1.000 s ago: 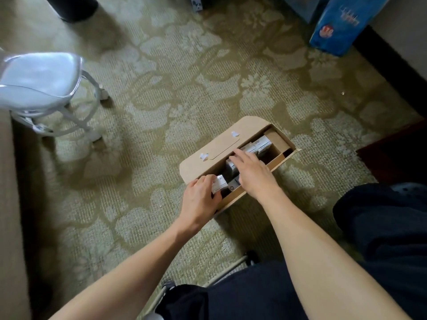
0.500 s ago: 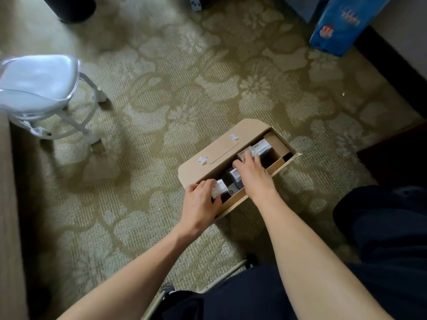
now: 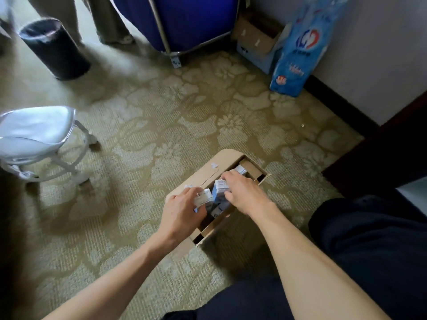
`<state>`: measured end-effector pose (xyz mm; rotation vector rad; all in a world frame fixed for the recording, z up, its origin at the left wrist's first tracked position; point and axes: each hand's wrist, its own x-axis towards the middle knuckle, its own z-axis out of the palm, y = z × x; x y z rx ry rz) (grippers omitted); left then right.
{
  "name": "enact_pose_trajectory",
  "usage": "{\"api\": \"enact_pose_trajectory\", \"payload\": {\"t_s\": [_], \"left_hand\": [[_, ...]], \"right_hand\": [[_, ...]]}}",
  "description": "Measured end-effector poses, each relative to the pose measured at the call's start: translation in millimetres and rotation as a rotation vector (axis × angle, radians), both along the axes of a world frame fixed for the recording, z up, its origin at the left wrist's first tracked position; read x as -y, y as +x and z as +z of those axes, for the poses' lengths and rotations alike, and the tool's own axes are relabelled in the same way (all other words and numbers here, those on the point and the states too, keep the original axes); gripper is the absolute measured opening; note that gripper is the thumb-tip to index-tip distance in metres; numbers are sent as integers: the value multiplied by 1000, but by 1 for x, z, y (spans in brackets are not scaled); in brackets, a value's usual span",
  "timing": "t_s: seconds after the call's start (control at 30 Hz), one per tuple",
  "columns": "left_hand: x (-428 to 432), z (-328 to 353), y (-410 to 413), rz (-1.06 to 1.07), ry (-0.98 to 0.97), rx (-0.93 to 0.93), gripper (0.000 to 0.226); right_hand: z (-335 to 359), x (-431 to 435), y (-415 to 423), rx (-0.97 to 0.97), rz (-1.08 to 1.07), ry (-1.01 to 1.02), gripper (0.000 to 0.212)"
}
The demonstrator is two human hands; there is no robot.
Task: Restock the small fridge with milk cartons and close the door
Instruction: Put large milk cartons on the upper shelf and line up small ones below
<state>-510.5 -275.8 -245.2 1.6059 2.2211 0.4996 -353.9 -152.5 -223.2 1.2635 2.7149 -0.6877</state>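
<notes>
Milk cartons (image 3: 220,192) mostly hidden in cardboard box (image 3: 227,158) | left hand (image 3: 182,211) grips one | right hand (image 3: 245,195) grips another | labels blurred

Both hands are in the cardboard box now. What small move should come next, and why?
Probably lift both cartons straight up out of the open brown cardboard box: the left hand grips a small white milk carton, the right hand a blue-and-white milk carton; both look partly raised.

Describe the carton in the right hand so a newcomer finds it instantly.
Find the open cardboard box on the patterned carpet. The right hand grips the blue-sided carton upright at its middle. Its blue face sets it apart from the white carton in the left hand.
</notes>
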Motion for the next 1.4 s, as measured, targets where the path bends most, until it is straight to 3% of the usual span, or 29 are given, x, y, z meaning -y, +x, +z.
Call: {"api": "enact_pose_trajectory", "payload": {"t_s": [0.33, 0.67, 0.93, 1.17, 1.4], "left_hand": [[-47, 101, 30, -281, 134, -29, 42], [-126, 177, 154, -575, 251, 42, 35], [-171, 195, 268, -814, 198, 13, 34], [-218, 173, 374, -987, 118, 40, 36], [-261, 123, 468, -1041, 93, 39, 37]], "right_hand": [[122, -18, 102, -85, -211, 71, 29], [190, -8, 235, -187, -506, 206, 30], [187, -2, 331, -230, -715, 241, 26], [149, -9, 419, -151, -854, 278, 23], [102, -37, 488, -74, -978, 247, 38]]}}
